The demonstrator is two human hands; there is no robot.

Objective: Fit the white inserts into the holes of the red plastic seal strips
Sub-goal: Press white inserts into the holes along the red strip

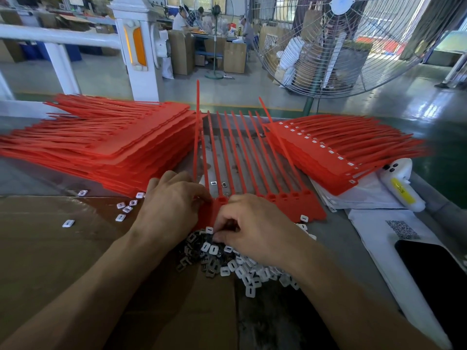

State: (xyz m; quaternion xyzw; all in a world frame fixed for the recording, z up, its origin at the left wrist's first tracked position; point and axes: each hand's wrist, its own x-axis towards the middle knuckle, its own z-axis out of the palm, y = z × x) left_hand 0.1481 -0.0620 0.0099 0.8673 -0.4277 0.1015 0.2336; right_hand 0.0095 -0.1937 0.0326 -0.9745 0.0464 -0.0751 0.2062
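At the centre of the frame a sheet of joined red strips (265, 173) lies on the table (341, 238), its tails fanning toward the top. The left hand (171, 205) rests on the sheet's near left corner, fingers curled over the edge in a grip on it. The right hand (255, 228), just beside it, has its fingers bent down into the pile of white inserts (255, 271) at lower centre; whether its grip pinches one I cannot tell. A few loose inserts (123, 207) lie on cardboard (63, 261) at left. Stacks of red strips sit at upper left (106, 147) and at right (336, 157), the right one showing white inserts in its holes. A fan (336, 46) stands behind.
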